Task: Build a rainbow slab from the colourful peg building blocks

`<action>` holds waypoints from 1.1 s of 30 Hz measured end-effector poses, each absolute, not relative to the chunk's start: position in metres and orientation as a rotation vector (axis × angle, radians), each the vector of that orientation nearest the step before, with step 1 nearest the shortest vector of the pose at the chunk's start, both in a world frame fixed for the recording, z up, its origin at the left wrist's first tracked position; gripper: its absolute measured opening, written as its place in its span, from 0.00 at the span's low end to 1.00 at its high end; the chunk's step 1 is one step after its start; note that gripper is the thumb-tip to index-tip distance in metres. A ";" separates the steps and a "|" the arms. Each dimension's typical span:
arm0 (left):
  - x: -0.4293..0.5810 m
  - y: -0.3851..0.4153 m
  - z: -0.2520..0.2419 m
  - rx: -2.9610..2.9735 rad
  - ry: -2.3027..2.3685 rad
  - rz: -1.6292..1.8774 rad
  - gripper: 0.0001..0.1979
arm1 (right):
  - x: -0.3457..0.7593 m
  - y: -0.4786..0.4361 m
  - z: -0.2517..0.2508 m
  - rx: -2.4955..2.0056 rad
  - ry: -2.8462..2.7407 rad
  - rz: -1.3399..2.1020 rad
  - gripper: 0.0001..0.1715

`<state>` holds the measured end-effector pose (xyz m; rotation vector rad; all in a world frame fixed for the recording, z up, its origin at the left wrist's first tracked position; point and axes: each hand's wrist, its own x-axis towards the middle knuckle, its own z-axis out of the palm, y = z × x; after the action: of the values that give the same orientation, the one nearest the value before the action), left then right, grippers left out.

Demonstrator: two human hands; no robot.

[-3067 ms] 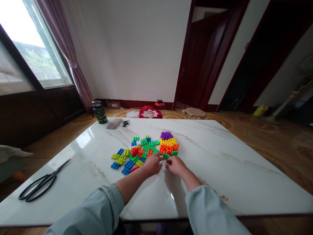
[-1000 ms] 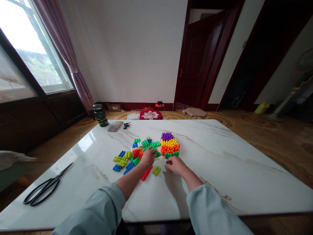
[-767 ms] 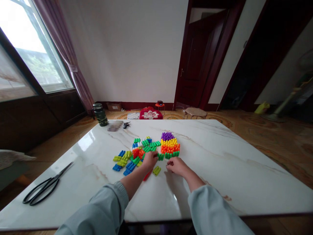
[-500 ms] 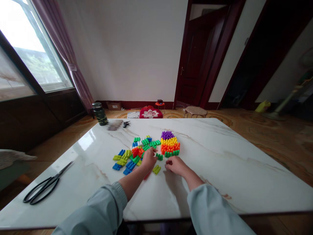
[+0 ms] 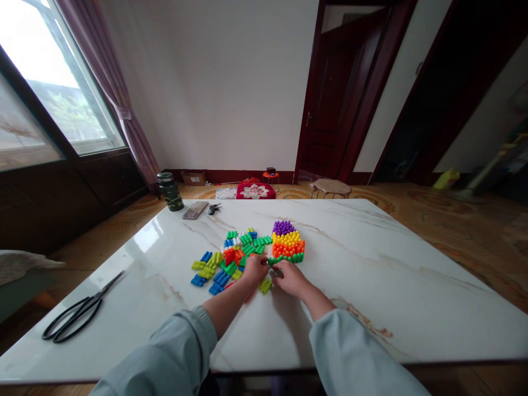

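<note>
On the white tabletop stands a row-by-row group of small knobbed plastic blocks: purple ones (image 5: pixel 284 227), yellow ones (image 5: pixel 287 238), orange ones (image 5: pixel 289 250) and, nearest me, green ones (image 5: pixel 295 257). My left hand (image 5: pixel 256 269) pinches at the left end of the green row, its fingertips closed on a green block that is mostly hidden. Close beside it, my right hand (image 5: pixel 291 279) has its fingers curled in at the front of that row; whatever is between them is hidden. A lime block (image 5: pixel 265 285) lies between my wrists.
Loose blocks in blue (image 5: pixel 219 281), lime (image 5: pixel 208 268), orange-red (image 5: pixel 233 256), green and white lie left of the group. Long-handled scissors (image 5: pixel 82 311) rest at the table's left. Toward the far left edge are a camouflage flask (image 5: pixel 170 192), a phone (image 5: pixel 195 210) and keys (image 5: pixel 214 209).
Both hands have come together at the left end of the green row. The green block that lay apart there now lines up with the row. My view has shifted slightly.
</note>
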<state>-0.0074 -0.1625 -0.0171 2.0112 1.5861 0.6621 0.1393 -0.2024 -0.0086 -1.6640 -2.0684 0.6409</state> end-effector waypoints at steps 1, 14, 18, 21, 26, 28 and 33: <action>-0.007 -0.162 -0.017 2.008 1.585 0.672 0.06 | 0.140 -0.202 -0.009 -1.664 -2.070 0.637 0.19; -0.006 -0.163 -0.017 2.055 1.515 0.694 0.10 | 0.135 -0.205 -0.003 -1.759 -2.083 0.613 0.22; -0.009 -0.161 -0.015 2.094 1.533 0.694 0.14 | 0.127 -0.208 0.009 -1.806 -2.110 0.554 0.21; -0.019 -0.161 -0.007 2.162 1.532 0.706 0.17 | 0.119 -0.208 0.019 -1.790 -2.107 0.553 0.18; -0.043 -0.166 0.009 2.596 1.440 0.493 0.15 | 0.110 -0.208 0.023 -1.810 -2.130 0.606 0.13; -0.049 -0.165 0.011 2.756 1.446 0.339 0.13 | 0.109 -0.208 0.021 -1.796 -2.146 0.619 0.14; -0.056 -0.145 0.014 2.725 1.621 0.252 0.15 | 0.104 -0.208 0.026 -1.775 -2.159 0.570 0.14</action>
<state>-0.0562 -0.1452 0.0136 2.7253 1.6211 0.2516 0.1045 -0.2077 0.0257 -1.7751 -2.1587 0.5700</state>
